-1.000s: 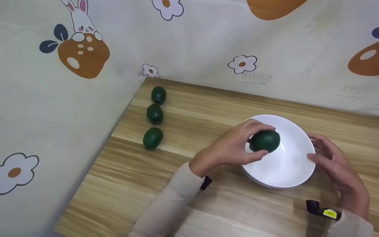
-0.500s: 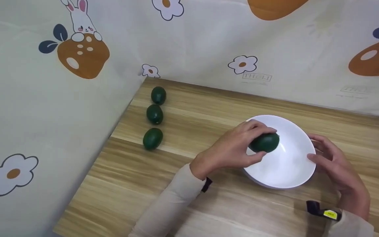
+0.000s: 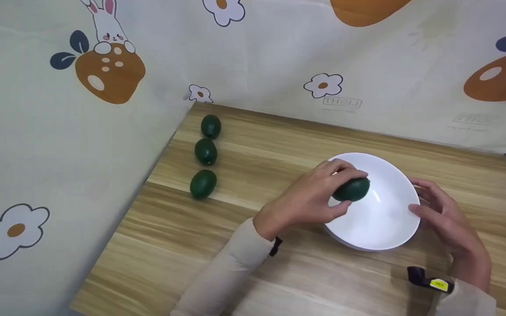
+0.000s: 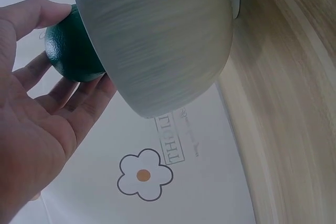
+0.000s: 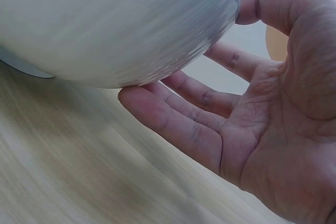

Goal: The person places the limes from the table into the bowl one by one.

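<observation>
In the head view, my left hand (image 3: pixel 310 195) grips a dark green, smooth avocado (image 3: pixel 353 189) between thumb and fingers, over the left part of a white bowl (image 3: pixel 384 219). The left wrist view puts this avocado (image 4: pixel 73 48) at the bowl's rim level, partly hidden behind the bowl's wall (image 4: pixel 157 40). My right hand (image 3: pixel 450 224) holds the bowl's right side, thumb at the rim. From the right wrist, the fingers (image 5: pixel 173 129) lie against the bowl's curved outside (image 5: pixel 131 24). No other fruit shows inside the bowl.
Three more dark green avocados stand in a column at the table's left: a far one (image 3: pixel 211 127), a middle one (image 3: pixel 206 152) and a near one (image 3: pixel 203 184). The wood-grain table (image 3: pixel 169 245) meets a printed cloth wall (image 3: pixel 257 66) behind and at left.
The avocado in my left hand has shifted very slightly left over the bowl. My right hand and the bowl stay practically where they were.
</observation>
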Demonstrator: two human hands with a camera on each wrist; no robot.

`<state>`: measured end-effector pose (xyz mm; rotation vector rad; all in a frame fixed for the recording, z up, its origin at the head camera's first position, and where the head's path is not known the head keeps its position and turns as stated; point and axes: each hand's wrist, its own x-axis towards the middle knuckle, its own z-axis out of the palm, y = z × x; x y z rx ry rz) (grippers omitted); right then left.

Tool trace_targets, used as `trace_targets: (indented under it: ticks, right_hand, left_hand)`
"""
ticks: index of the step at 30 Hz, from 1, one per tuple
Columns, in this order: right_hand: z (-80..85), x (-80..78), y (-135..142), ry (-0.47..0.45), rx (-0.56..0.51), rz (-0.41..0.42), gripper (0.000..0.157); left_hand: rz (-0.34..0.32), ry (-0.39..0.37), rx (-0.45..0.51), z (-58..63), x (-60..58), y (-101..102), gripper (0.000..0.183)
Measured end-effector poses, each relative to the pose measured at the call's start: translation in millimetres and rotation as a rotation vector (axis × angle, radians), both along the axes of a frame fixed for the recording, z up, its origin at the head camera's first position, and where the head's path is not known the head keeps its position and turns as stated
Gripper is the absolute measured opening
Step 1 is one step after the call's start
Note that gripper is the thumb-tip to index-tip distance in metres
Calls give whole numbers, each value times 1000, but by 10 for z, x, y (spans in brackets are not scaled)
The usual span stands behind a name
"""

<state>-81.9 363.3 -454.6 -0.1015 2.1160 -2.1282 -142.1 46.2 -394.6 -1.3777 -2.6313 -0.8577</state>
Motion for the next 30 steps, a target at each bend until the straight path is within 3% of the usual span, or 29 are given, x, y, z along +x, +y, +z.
trace_targets:
  ticks: [21, 30]
  right_hand:
    - [7, -4, -16, -8, -3, 5, 49]
    - [12, -8, -14, -18, 10, -1, 47]
  left_hand:
    - [22, -33, -53, 24, 37, 0, 55]
    - [35, 33, 6, 4, 13, -24, 49]
